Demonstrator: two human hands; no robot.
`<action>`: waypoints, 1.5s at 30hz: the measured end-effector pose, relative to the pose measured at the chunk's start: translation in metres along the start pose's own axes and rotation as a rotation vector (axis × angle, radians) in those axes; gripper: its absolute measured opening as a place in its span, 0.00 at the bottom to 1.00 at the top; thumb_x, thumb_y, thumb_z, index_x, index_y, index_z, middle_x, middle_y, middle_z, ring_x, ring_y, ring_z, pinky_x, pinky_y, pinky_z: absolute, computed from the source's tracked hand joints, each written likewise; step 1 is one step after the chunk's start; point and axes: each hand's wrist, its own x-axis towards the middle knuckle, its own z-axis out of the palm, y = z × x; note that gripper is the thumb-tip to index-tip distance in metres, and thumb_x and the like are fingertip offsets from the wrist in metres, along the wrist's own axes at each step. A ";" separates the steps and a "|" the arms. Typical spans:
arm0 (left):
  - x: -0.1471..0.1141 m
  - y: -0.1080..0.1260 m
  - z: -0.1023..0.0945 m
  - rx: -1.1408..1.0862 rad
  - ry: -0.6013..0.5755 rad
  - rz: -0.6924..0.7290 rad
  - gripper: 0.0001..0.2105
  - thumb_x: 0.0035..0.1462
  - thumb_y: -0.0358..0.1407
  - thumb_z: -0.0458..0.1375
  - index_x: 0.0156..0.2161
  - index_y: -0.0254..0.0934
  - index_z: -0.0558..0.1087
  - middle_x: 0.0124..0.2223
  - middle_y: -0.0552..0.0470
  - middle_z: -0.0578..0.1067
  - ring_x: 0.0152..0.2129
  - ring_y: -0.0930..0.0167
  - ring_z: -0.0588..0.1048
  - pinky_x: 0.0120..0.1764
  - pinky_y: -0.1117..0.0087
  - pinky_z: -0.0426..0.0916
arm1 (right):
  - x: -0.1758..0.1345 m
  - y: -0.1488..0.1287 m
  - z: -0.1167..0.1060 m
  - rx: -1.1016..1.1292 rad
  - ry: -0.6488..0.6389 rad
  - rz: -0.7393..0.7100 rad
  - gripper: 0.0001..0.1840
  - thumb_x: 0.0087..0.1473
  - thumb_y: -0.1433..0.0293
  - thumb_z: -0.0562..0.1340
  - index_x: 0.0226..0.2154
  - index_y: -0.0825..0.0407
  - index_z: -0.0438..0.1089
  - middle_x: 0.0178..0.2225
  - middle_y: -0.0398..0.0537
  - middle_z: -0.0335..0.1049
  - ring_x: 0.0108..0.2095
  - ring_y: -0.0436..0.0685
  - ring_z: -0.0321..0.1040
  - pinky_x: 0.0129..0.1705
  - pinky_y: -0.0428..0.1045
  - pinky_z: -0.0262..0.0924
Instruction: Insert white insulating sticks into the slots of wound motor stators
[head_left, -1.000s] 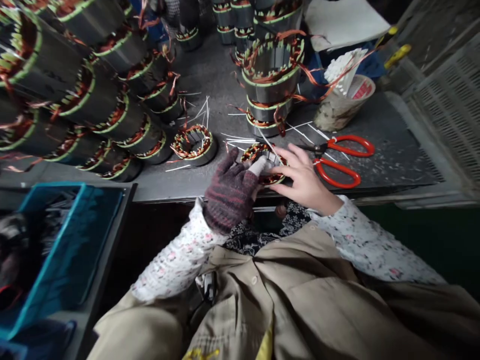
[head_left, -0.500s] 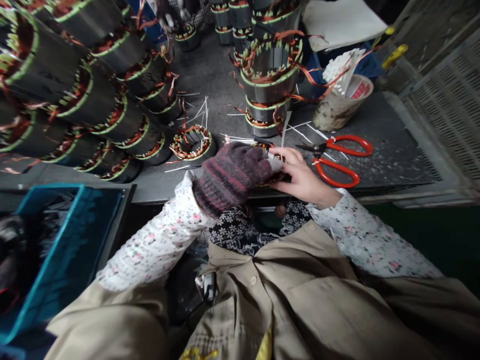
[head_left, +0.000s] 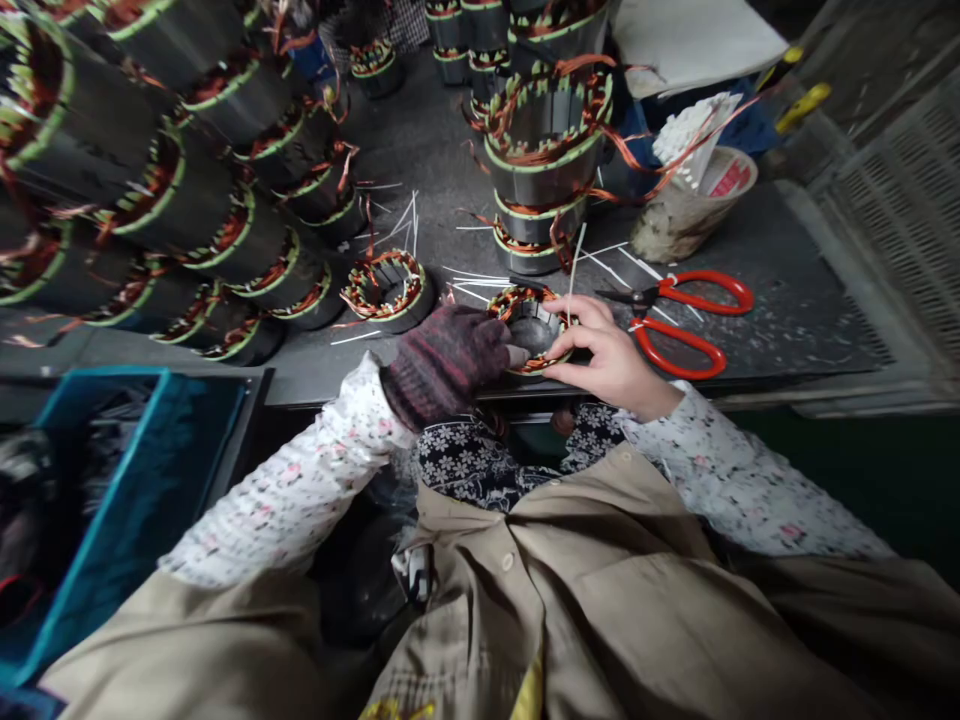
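Note:
A motor stator (head_left: 534, 332) with copper windings and a pale green rim lies near the table's front edge, between my hands. My left hand (head_left: 454, 358), in a dark striped glove with bare fingertips, is closed on the stator's left rim. On its right rim, my bare right hand (head_left: 604, 352) pinches with thumb and fingers. From that pinch a thin white cable tie (head_left: 577, 262) sticks up. Scissors with red handles (head_left: 686, 360) lie open beside my right hand. Another stator (head_left: 387, 292) sits to the left of my gloved hand.
Stacked stators (head_left: 225, 190) fill the left side, with another stack (head_left: 544, 175) ahead. White strips (head_left: 480, 283) are scattered around. A tub (head_left: 694, 215) holding a white bundle stands at right. A blue crate (head_left: 135, 480) is at lower left. Someone's checked sleeve shows at the back.
My left hand has drawn back to the left, off the right side of the stator, uncovering its opening. My right hand stays at the right rim with the cable tie upright.

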 end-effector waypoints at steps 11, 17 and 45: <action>-0.010 -0.008 0.032 -0.149 0.228 0.360 0.08 0.66 0.37 0.57 0.49 0.45 0.71 0.49 0.52 0.82 0.48 0.69 0.81 0.65 0.55 0.69 | 0.047 0.081 -0.093 -0.314 0.811 0.169 0.06 0.53 0.69 0.68 0.33 0.48 0.69 0.35 0.49 0.70 0.34 0.58 0.70 0.44 0.60 0.68; -0.012 0.035 0.056 -0.014 0.344 0.113 0.09 0.64 0.36 0.60 0.48 0.40 0.70 0.44 0.48 0.83 0.41 0.65 0.83 0.63 0.45 0.68 | 0.065 0.089 -0.113 -0.336 0.687 0.177 0.03 0.55 0.70 0.66 0.32 0.49 0.70 0.36 0.51 0.74 0.36 0.61 0.74 0.45 0.60 0.69; -0.009 0.062 0.060 0.010 0.338 -0.199 0.38 0.64 0.43 0.61 0.71 0.34 0.49 0.45 0.44 0.81 0.48 0.56 0.79 0.57 0.51 0.70 | -0.066 -0.016 -0.017 0.076 0.323 -0.271 0.10 0.57 0.74 0.57 0.35 0.44 0.71 0.28 0.46 0.77 0.28 0.60 0.75 0.29 0.56 0.71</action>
